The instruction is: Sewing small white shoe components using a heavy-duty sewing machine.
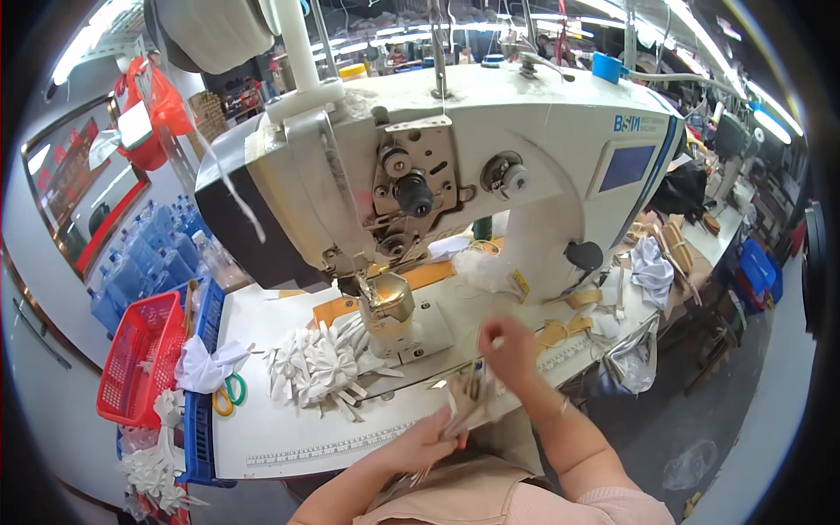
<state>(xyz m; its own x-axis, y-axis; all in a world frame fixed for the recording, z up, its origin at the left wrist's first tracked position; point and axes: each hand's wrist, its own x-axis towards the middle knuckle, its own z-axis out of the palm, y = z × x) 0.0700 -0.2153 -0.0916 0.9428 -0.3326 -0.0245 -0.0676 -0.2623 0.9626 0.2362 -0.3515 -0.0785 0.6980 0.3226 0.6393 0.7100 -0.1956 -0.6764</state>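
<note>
My left hand (426,443) is close to my body at the table's front edge, its fingers closed round a bundle of pale strips (471,404). To the right of the bundle and above it, my right hand (508,348) is raised, fingers curled together; motion blurs it, and what it pinches, if anything, is too small to name. Behind both hands stands a large white sewing machine (350,184), with a metal-covered post (389,302) under its needle area. Left of the post, white fabric flowers with strip tails (319,363) lie heaped on the white table (254,437).
At left are a red plastic basket (140,359), a blue crate (199,420) and scissors with green and yellow handles (229,395). More white flowers (162,472) hang below. A measuring tape (328,444) runs along the front edge. Fabric scraps (652,267) and a clear plastic bag (632,363) are at right.
</note>
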